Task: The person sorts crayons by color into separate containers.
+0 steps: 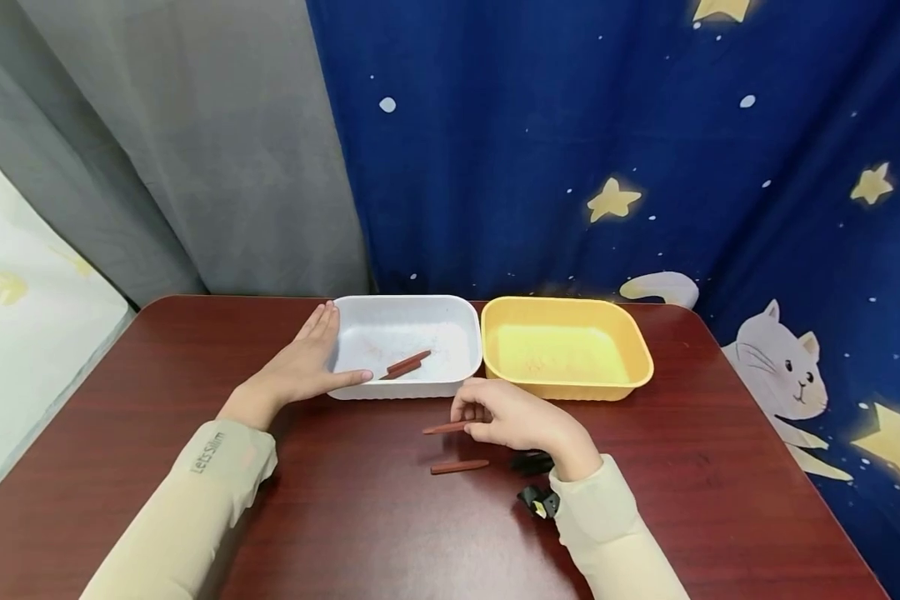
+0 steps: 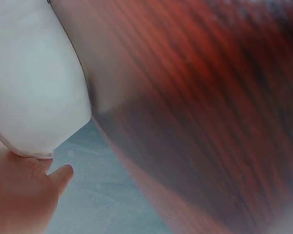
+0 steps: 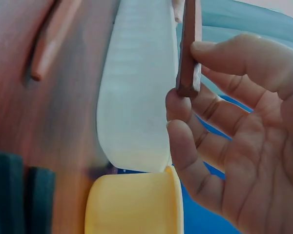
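My right hand (image 1: 513,412) pinches a reddish-brown crayon-like stick (image 3: 189,48) between thumb and fingers, just in front of the white bin (image 1: 405,389). The stick is faceted, and in the head view its tapered end points left. A matching brown stick (image 1: 459,467) lies on the table below it. Two more brown sticks (image 1: 408,363) rest inside the white bin. My left hand (image 1: 303,358) lies at that bin's left end, fingers straight along the side and thumb over the front rim.
A yellow bin (image 1: 567,390) stands right beside the white one. Several dark sticks (image 3: 39,200) lie on the brown table (image 1: 360,517) under my right wrist. A small black device (image 1: 537,502) is at the right cuff. Curtains (image 1: 495,150) hang behind the table.
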{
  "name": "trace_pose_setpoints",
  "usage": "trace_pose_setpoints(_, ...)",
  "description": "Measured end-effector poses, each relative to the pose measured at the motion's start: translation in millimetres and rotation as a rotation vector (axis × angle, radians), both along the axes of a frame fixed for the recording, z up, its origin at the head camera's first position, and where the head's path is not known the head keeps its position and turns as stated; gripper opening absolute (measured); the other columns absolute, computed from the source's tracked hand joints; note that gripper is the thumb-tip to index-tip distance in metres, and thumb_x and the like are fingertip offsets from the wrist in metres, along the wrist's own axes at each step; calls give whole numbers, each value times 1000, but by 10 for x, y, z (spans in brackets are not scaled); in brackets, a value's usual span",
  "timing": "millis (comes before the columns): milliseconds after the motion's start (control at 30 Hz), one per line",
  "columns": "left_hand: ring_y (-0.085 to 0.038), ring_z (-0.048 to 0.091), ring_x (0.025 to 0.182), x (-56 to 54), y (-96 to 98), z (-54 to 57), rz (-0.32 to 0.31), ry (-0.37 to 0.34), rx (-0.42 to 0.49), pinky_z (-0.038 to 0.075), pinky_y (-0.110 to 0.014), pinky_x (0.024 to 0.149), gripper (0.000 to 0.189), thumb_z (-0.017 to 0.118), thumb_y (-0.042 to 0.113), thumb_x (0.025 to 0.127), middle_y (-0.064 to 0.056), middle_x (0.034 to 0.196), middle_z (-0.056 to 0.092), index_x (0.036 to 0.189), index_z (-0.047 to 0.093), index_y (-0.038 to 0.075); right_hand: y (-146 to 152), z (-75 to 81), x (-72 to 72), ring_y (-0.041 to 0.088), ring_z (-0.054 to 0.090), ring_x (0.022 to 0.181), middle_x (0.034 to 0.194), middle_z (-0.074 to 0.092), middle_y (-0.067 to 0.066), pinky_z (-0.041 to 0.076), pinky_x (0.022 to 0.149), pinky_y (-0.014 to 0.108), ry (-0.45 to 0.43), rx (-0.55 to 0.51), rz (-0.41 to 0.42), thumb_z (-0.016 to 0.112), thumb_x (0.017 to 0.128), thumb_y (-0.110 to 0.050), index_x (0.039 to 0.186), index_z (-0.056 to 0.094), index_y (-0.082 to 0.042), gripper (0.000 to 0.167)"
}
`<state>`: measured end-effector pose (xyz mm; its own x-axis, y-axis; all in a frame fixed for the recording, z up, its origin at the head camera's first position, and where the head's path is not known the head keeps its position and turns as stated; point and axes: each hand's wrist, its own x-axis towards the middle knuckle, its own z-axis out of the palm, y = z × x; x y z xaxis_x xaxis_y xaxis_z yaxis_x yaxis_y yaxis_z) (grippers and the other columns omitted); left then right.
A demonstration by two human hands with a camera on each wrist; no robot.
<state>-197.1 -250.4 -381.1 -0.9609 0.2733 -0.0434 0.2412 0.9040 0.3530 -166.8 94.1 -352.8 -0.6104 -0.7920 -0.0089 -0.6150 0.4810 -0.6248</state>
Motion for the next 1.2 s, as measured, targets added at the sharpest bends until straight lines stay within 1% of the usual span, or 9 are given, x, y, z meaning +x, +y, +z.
trace_pose_setpoints(100, -36, -5, 155, 6, 4, 20, 5, 1, 5, 9, -54, 125, 125, 61, 74, 82, -19, 167, -7, 156, -1, -6, -1, 28, -28, 7, 54, 82, 91, 61, -1, 50, 75, 22, 2, -32, 6, 62, 88, -1, 97, 67, -13, 16)
trace_pose_setpoints(233, -37, -4, 155, 3, 7, 27, 6, 1, 12, 9, -55, 125, 125, 61, 74, 82, -19, 167, -8, 156, 0, -6, -42, 40, -85, 7, 54, 82, 90, 61, -1, 50, 76, 23, -21, -80, 10, 62, 90, -3, 97, 67, -12, 13)
trace_pose_setpoints(333, -37, -4, 155, -4, -4, 14, 4, 7, 5, 9, -55, 125, 125, 61, 74, 82, -19, 167, -7, 156, 0, -7, -98, 48, -129, 8, 54, 81, 89, 60, 0, 50, 74, 22, -57, -121, -6, 62, 90, -2, 98, 67, -11, 12)
trace_pose_setpoints(433, -35, -5, 156, -5, -19, 3, 12, 4, -8, 9, -53, 125, 126, 60, 75, 81, -18, 167, -8, 156, 0, -6, -151, 64, -177, 9, 54, 79, 88, 60, 1, 50, 72, 21, -64, -150, -14, 62, 90, -1, 99, 67, -9, 12)
trace_pose_setpoints(633, -34, -5, 156, 0, -15, 3, 13, 1, -9, 9, -53, 125, 126, 60, 76, 81, -19, 167, -6, 157, 0, -5, -228, 44, -295, 12, 55, 84, 90, 60, 2, 52, 73, 22, -18, -215, -46, 62, 90, -1, 98, 67, -9, 13)
trace_pose_setpoints(800, -34, -6, 156, 11, -5, -11, 20, -3, -11, 10, -53, 125, 126, 60, 76, 81, -19, 167, -5, 157, 0, -5, -309, -1, -395, 15, 55, 89, 91, 59, 2, 54, 76, 27, -15, -243, -80, 63, 92, -3, 102, 68, -7, 12)
trace_pose_setpoints(1000, -35, -3, 156, 13, 1, -9, 20, 6, -1, 11, -54, 125, 125, 61, 74, 81, -20, 167, -4, 157, 1, -6, -443, -26, -510, 17, 56, 89, 91, 60, 4, 54, 76, 27, 14, -283, -124, 64, 91, -3, 101, 68, -7, 12)
trace_pose_setpoints(1133, -36, -3, 155, 10, 13, 8, 21, 5, 5, 11, -54, 125, 126, 60, 76, 81, -21, 167, -3, 157, 1, -5, -552, -41, -594, 18, 57, 89, 91, 61, 5, 55, 78, 34, 37, -297, -127, 64, 91, -2, 99, 69, -8, 11)
trace_pose_setpoints(1200, -36, -2, 155, 9, 10, 5, 26, 6, 0, 11, -54, 125, 126, 60, 76, 80, -21, 167, -3, 157, 1, -5, -617, -58, -642, 18, 57, 88, 92, 62, 5, 55, 78, 35, 50, -298, -119, 65, 90, -2, 99, 70, -8, 12)
